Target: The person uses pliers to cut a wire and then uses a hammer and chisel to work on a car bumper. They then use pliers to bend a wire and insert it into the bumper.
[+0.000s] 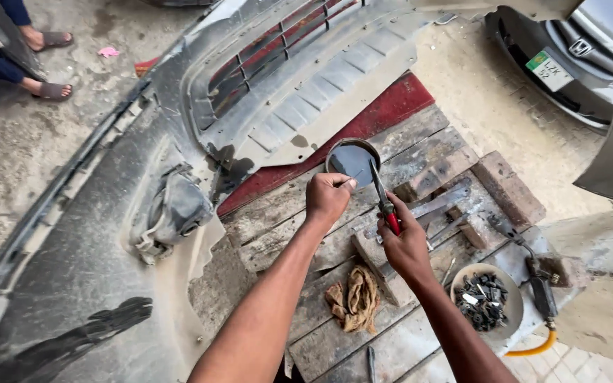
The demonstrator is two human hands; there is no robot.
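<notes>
My left hand (328, 198) grips the near rim of a small round metal tin (352, 159) that holds a dark grey paste and stands on a worn wooden pallet (420, 142). A tool with a red handle and thin metal shaft (384, 202) is held in my right hand (406, 245); its tip reaches into the tin. A grey car bumper (278, 78) lies inside up, just behind and to the left of the tin.
A crumpled tan rag (355, 298) lies on the pallet between my forearms. A round dish of dark small metal parts (484, 301) sits at right, near a torch with a yellow hose (540, 298). Another person's sandalled feet (51, 64) are at top left. A parked car's front (569, 64) is at top right.
</notes>
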